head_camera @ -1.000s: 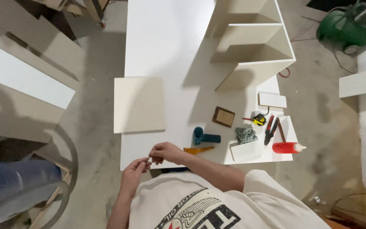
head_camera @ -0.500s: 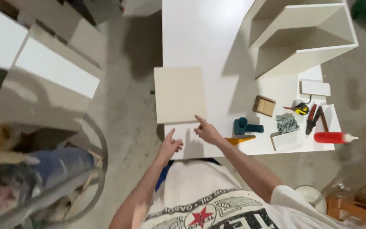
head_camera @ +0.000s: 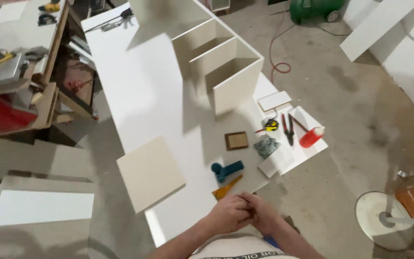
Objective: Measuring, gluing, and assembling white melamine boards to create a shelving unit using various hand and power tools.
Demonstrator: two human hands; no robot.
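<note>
off to my left lies the square beige panel (head_camera: 150, 172), flat on the white worktable (head_camera: 140, 91) with one corner hanging past the edge, within easy reach. my left hand (head_camera: 228, 214) and right hand (head_camera: 263, 217) meet just in front of my chest, fingers curled and pressed together, working at something too small to make out. just above them sit the orange triangular square (head_camera: 226, 187) and the teal tool (head_camera: 227, 170). further right the small brown block (head_camera: 236, 140), pliers (head_camera: 289, 128) and red bottle (head_camera: 311, 137) lie clustered by the white cabinet (head_camera: 226, 62).
</note>
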